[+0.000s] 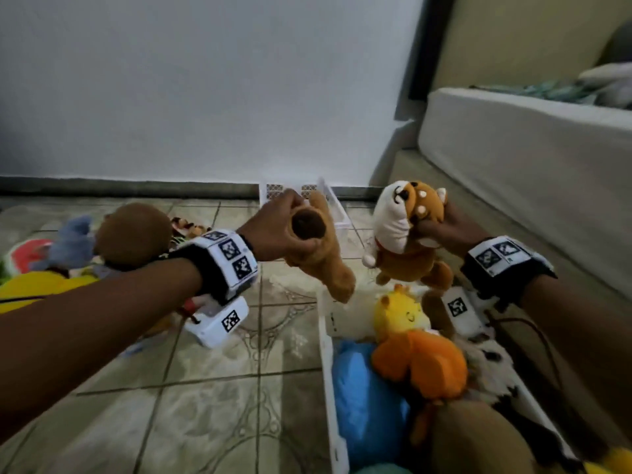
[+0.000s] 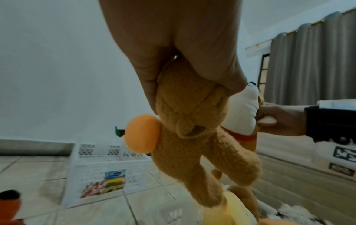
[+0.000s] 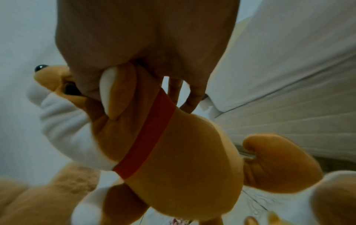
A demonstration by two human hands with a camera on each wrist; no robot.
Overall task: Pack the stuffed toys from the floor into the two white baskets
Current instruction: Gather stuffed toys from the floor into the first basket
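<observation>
My left hand point(image 1: 284, 230) grips a tan plush bear point(image 1: 328, 258) by one end, and the bear point(image 2: 192, 137) hangs with an orange plush fruit point(image 2: 142, 134) against it. My right hand point(image 1: 441, 227) grips the head of an orange-and-white plush dog point(image 1: 407, 234) with a red collar point(image 3: 146, 137). Both toys hang above the near white basket point(image 1: 328, 354), which holds a yellow toy point(image 1: 400, 313), an orange toy point(image 1: 420, 364) and a blue one point(image 1: 366, 398). A second white basket point(image 1: 328, 203) stands by the wall; it point(image 2: 108, 167) looks nearly bare inside.
Several more stuffed toys lie on the tiled floor at the left, among them a brown round one point(image 1: 133, 234), a grey-blue one point(image 1: 71, 241) and a yellow one point(image 1: 37, 285). A bed point(image 1: 533, 159) runs along the right side. A white wall point(image 1: 205, 80) stands ahead.
</observation>
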